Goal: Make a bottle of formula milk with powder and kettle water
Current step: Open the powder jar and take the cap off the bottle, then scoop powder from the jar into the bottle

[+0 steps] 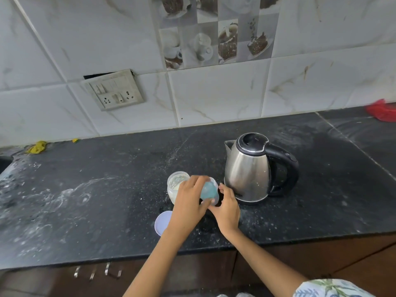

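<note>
Just left of the kettle (pixel 252 168) on the dark counter (pixel 107 200), both hands work on a small bottle (pixel 211 192) with a pale blue inside. The left hand (pixel 189 203) curls over it from the side away from the kettle, fingers wrapped round its body. The right hand (pixel 228 207) sits on the kettle side, low at the bottle's base; its fingers look loosely bent, but whether they grip the bottle or only touch it I cannot tell.

Further from the kettle, touching or nearly touching the left hand, stands an open jar (pixel 176 186) with whitish powder inside. A round pale lid (pixel 163 222) lies flat towards the counter's front edge, partly under the left wrist.

My reading is that the bottle is being opened or readied, with neither powder nor water yet added. The next move would call for setting the bottle upright and steady, mouth open, before scooping powder.

Much of the bottle is covered by the hands, so its top, its tilt and any contents are unclear. No scoop is visible. The kettle's lid is down, so its water level is hidden.
</note>
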A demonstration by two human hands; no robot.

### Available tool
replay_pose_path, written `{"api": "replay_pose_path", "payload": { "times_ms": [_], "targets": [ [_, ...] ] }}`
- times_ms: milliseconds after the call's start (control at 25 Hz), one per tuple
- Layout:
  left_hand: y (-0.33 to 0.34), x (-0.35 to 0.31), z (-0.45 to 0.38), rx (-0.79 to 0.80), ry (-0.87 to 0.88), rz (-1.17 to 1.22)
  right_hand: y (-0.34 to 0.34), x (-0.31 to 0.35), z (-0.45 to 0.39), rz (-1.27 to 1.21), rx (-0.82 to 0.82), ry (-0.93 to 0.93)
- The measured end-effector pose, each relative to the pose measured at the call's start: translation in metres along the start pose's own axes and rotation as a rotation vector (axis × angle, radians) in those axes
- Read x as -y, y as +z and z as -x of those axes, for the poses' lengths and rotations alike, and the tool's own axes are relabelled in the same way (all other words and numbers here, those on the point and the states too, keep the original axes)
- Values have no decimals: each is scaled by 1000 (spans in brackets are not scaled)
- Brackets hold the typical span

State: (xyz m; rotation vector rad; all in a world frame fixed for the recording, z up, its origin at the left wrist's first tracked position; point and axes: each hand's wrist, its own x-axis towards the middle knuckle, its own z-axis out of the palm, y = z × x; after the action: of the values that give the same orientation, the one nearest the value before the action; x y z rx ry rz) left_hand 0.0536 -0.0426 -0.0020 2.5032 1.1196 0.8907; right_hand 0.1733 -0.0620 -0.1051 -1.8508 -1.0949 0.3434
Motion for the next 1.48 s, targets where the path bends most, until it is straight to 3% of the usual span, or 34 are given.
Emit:
{"api": "replay_pose_path", "payload": {
  "times_ms": [160,360,440,680,880,1160,1480],
  "targets": [
    [26,19,53,99,-49,-7,-32,-26,17,-62,3,-143],
    [61,23,61,330,-35,-174,-58,-29,23,-91,33,-171],
    [67,24,66,353,-39,-181,-63,-27,22,-101,49,-191],
    [40,14,58,2,-88,-44,-68,6,2,-199,126,-305],
    [21,26,42,-258,-347,-25,-51,47,-31,-160,273,-450],
    [35,71,26,-167,-672,170,-27,70,-55,-117,407,-479],
    [31,72,5,-207,-580,196,-16,81,-71,-67,498,-414]
  ]
}}
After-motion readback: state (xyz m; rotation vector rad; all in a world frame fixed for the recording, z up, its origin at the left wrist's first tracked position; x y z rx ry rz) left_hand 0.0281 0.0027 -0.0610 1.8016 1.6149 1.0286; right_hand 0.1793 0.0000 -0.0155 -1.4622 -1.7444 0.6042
